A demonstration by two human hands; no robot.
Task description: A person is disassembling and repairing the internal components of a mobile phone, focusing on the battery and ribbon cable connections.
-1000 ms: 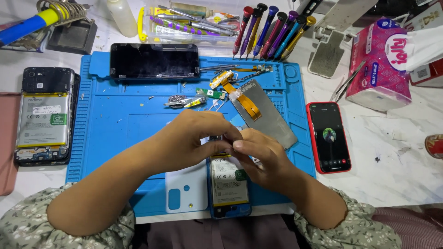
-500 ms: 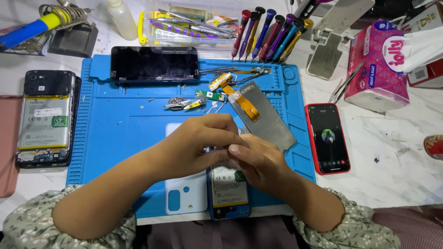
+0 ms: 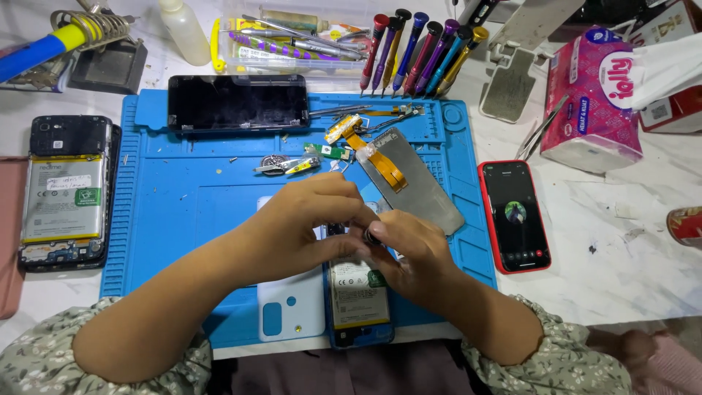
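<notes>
Left hand (image 3: 311, 219) and right hand (image 3: 413, 252) meet, fingers pressed together over the opened blue phone (image 3: 357, 300) at six o'clock on the blue repair mat (image 3: 183, 212), hiding its top. Detached screen panel (image 3: 413, 179) lies at one o'clock.

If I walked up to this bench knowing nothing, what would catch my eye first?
Probably the two hands, left hand and right hand, meeting over an opened phone with its battery showing, at the near edge of a bright blue work mat. Next, the row of colourful screwdrivers standing at the mat's far edge, and a red phone with a lit screen just right of the mat.
</notes>
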